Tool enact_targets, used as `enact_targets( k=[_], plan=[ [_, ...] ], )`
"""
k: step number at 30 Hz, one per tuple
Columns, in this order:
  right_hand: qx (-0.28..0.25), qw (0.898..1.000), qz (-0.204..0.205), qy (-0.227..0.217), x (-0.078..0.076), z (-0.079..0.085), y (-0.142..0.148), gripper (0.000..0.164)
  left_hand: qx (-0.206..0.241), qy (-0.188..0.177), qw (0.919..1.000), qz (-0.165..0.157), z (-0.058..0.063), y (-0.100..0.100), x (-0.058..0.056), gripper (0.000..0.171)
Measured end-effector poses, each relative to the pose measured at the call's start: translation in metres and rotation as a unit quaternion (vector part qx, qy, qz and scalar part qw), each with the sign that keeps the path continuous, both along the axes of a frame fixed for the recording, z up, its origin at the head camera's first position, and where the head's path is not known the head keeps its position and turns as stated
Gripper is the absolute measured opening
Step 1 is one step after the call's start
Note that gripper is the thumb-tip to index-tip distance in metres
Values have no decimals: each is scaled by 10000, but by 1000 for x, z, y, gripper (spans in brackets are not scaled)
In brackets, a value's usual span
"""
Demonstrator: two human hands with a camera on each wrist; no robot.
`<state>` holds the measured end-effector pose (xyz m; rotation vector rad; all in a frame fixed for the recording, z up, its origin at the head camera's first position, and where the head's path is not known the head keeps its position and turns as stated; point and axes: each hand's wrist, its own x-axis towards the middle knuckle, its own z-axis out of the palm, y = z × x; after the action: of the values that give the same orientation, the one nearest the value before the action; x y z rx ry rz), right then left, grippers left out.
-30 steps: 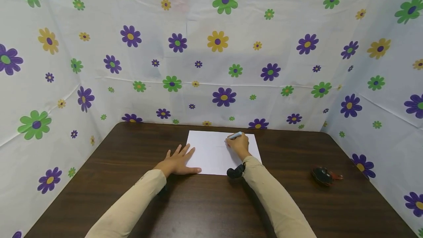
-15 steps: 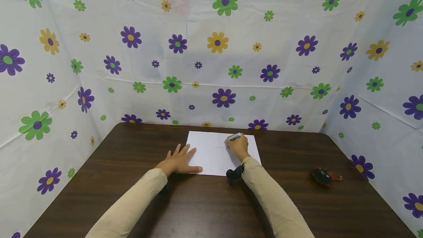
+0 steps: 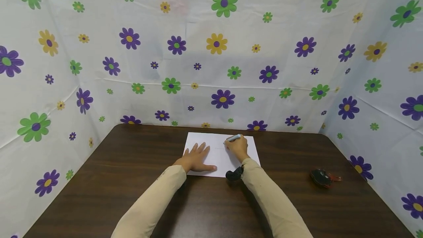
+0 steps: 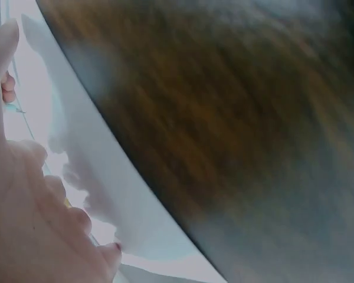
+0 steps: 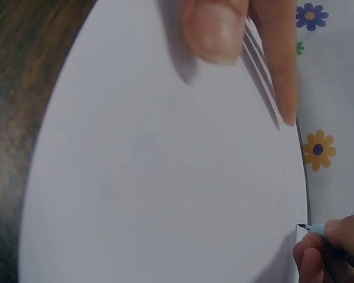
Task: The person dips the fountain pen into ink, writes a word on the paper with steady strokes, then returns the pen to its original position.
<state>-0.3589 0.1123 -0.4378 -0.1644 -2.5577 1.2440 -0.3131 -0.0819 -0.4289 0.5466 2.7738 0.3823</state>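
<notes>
Hands both in view. L hand (image 3: 196,160) laid flat over the left part of the sheet (image 3: 228,161), fingers spread, thumb out twd centre; holds nothing. How hard it bears down: can't tell. R hand (image 3: 238,148) has the marker (image 3: 234,137) pinched low, nr its tip, barrel tilted back twd far right. Tip sits at or v. nr the sheet; actual contact not confirmed from any view.

Marker loc.: over right half of sheet, in R hand. Thin line (image 5: 284,183) noted on sheet, mostly left of the tip. Sheet lies flat nr far edge of the counter (image 3: 148,150).

Handling, est.: marker should be light, stiff, prob. smooth plastic, liable to roll if set down loose. Best hold is close above the tip, thumb against fingers, as at present; bare tip may smudge, so keep fingers off it. Sheet should be v. light, thin, easily creased, apt to slide on the counter; steady w/ spread fingers nr the side, no pinching at the middle.

Also noted: black device (image 3: 234,174) at right wrist; red-and-black item (image 3: 322,178) on counter, right side, well apart from sheet, type unclear. Flowered cloth (image 3: 148,17) behind.
</notes>
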Motion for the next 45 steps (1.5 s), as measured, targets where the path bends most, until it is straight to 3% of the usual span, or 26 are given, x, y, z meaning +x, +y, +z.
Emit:
enact_targets(
  k=[5, 14, 18, 22, 24, 31, 35, 45],
  plan=[
    [-13, 10000, 15, 87, 0, 1, 0, 6, 6, 27, 10000, 48, -9, 3, -5, 102],
    [20, 9998, 60, 189, 1, -2, 0, 5, 0, -84, 9998, 199, -3, 6, -1, 98],
    [75, 9995, 130, 270, 2, -2, 1, 5, -39, -43, 9998, 173, -16, 5, -6, 102],
    [90, 9993, 171, 310, 3, -1, 1, 5, 23, -79, 9998, 184, -15, 5, -8, 104],
    [87, 9994, 177, 289, 3, -1, 1, 5, 5, -88, 9998, 154, -14, 5, -8, 105],
    [89, 9993, 247, 268, 6, 0, 1, 5, -53, -183, 9996, 210, 11, 6, 8, 94],
    [220, 9991, 307, 217, 8, 0, 1, 5, -62, -185, 9996, 186, 12, 6, 10, 91],
    [442, 9974, 544, 168, 18, 1, 4, 4, 58, -176, 9997, 164, -8, 3, -5, 104]
  ],
)
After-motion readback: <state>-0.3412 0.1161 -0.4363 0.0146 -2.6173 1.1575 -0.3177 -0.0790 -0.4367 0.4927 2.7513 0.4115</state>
